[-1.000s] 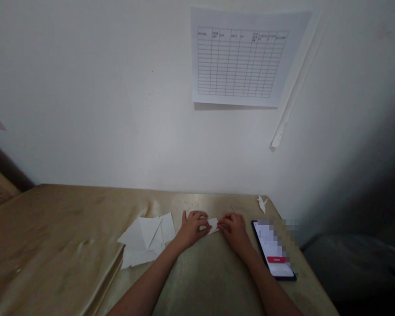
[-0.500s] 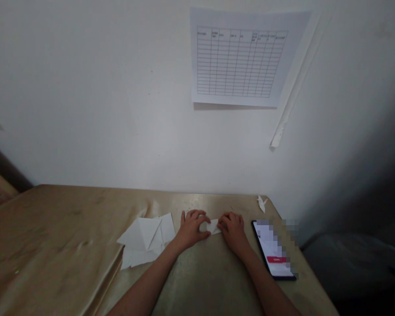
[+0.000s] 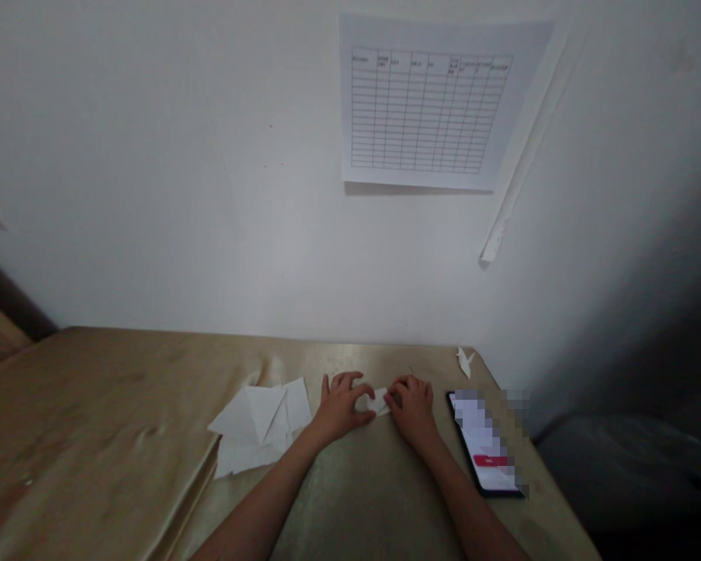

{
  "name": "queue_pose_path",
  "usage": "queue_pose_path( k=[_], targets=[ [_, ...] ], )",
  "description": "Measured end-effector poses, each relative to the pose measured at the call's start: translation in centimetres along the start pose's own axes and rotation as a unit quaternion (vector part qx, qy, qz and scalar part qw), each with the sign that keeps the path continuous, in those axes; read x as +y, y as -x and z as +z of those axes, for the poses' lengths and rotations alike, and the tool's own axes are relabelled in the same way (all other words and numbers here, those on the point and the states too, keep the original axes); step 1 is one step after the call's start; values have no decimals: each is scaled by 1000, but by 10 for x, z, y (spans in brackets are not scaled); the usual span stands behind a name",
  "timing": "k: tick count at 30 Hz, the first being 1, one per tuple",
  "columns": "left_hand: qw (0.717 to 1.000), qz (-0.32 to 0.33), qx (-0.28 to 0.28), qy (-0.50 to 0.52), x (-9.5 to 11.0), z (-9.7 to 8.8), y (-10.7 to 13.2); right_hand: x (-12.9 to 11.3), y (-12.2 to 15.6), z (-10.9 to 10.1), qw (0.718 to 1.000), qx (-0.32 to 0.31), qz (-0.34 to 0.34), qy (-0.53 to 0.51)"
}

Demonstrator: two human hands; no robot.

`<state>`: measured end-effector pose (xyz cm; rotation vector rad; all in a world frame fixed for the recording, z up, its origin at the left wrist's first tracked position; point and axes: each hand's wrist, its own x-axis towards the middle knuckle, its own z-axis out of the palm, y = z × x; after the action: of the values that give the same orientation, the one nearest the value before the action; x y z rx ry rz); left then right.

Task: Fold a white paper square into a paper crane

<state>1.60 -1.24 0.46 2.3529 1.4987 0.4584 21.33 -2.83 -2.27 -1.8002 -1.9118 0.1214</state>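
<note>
A small folded piece of white paper [image 3: 377, 401] lies on the tan table [image 3: 122, 436] between my two hands. My left hand [image 3: 339, 405] curls its fingers around the paper's left end and presses it down. My right hand [image 3: 412, 405] pinches the paper's right end with bent fingers. Most of the paper is hidden under my fingers.
A loose pile of white paper sheets [image 3: 260, 425] lies left of my left hand. A phone [image 3: 486, 452] with a lit screen rests to the right, near the table's edge. A small paper crane [image 3: 464, 361] stands at the back right corner. A printed table sheet [image 3: 429, 109] hangs on the wall.
My two hands have drawn slightly closer together over the small paper, leaving less of it showing. The rest has stayed put.
</note>
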Motion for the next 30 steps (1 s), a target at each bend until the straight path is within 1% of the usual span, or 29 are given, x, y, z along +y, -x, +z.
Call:
queue_pose_path(
  k=[8,11,18,30],
  targets=[
    [1000,-4,-8,12,-5,1,-2,-7,2,-5,1000,9,2,13],
    [1000,-14,-11,20,-3,0,-3,-7,2,-6,1000,7,2,18],
    [999,-44,9,14,6,0,-3,-7,2,-4,999,7,-3,35],
    [999,-52,0,6,7,-1,-4,-11,1,-5,998,4,7,55]
  ],
)
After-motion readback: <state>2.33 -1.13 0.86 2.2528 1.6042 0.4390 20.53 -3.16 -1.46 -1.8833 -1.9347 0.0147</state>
